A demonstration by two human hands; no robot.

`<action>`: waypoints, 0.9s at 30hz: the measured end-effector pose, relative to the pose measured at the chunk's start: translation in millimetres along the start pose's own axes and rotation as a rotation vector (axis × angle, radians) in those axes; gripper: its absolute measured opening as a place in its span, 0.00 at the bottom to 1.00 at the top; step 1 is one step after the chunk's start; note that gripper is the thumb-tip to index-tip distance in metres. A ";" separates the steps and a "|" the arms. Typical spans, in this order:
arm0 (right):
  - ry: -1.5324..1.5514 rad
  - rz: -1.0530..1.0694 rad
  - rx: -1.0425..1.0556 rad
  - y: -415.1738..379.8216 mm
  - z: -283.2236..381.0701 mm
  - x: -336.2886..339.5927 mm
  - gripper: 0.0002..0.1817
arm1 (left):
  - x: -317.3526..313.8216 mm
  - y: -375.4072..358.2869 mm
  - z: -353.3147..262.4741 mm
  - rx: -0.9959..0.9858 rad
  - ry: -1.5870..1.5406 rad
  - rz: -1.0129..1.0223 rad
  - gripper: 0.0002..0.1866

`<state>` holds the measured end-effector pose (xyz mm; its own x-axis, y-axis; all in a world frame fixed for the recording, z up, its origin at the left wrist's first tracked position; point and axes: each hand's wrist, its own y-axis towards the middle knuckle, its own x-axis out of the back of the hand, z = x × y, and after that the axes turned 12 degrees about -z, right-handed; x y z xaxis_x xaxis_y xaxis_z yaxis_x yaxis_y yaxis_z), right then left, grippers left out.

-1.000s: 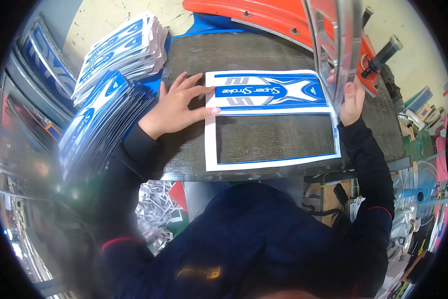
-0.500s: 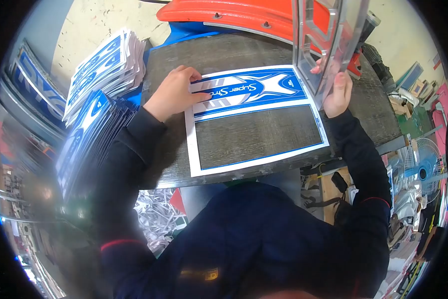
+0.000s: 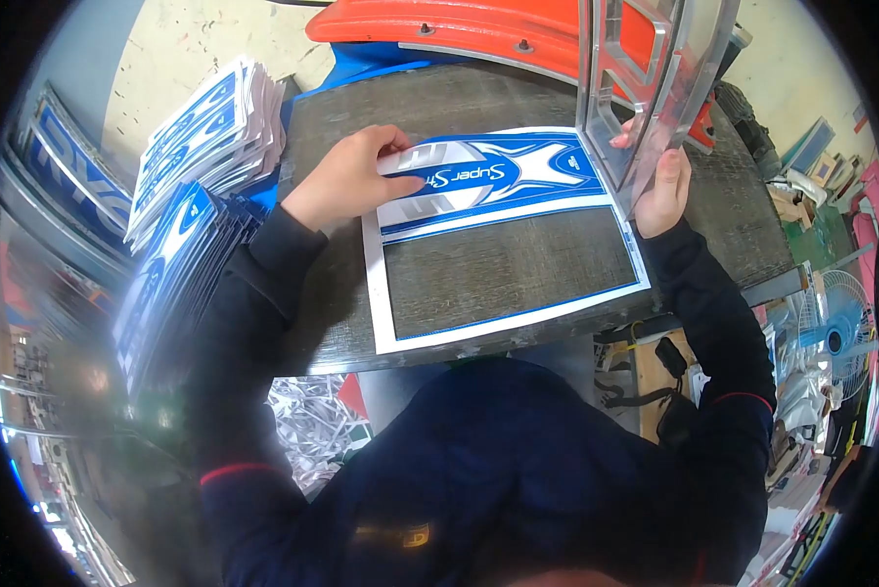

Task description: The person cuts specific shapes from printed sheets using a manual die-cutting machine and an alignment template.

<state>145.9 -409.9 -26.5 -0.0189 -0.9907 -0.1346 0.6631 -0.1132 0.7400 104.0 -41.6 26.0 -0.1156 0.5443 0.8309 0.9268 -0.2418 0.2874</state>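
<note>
A blue-and-white printed panel (image 3: 547, 168) marked "Super St…" lies in the far part of a white sheet frame (image 3: 384, 315) on the dark table. My left hand (image 3: 346, 176) pinches the panel's left end, thumb on top and fingers at the far edge. That end bows up slightly. Nearer to me, a rectangular cut-out in the sheet shows bare table. On the right, my right hand (image 3: 662, 191) grips a thick clear plastic template (image 3: 645, 88) with openings, held upright on edge at the sheet's right side. Some of its fingers show through the plastic.
To the left are a stack of uncut printed sheets (image 3: 200, 137) and a leaning pile of blue cut panels (image 3: 165, 279). An orange curved machine part (image 3: 459, 29) borders the table's far side. White paper strips (image 3: 307, 421) lie below; a blue fan (image 3: 834, 339) stands right.
The panel's left end has lifted and bent under my left hand, which has shifted slightly right. The clear template has tilted a little to the right with my right hand.
</note>
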 end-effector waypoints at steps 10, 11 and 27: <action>0.007 0.004 -0.003 0.1 -3.0 5.5 0.36 | -13.8 -36.8 -62.6 -0.397 -0.449 -0.045 0.07; 0.005 0.003 -0.004 -0.1 -2.5 5.3 0.36 | -8.1 -41.3 -64.7 -0.230 -0.421 -0.090 0.06; 0.113 0.015 -0.006 -3.6 -26.7 25.5 0.38 | 137.7 -162.0 1.3 0.212 -0.412 -1.330 0.08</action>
<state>163.1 -432.7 -50.3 0.0752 -0.9774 -0.1975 0.6669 -0.0979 0.7387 -61.7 73.6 93.2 -0.8581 0.4690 -0.2089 0.2490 0.7361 0.6294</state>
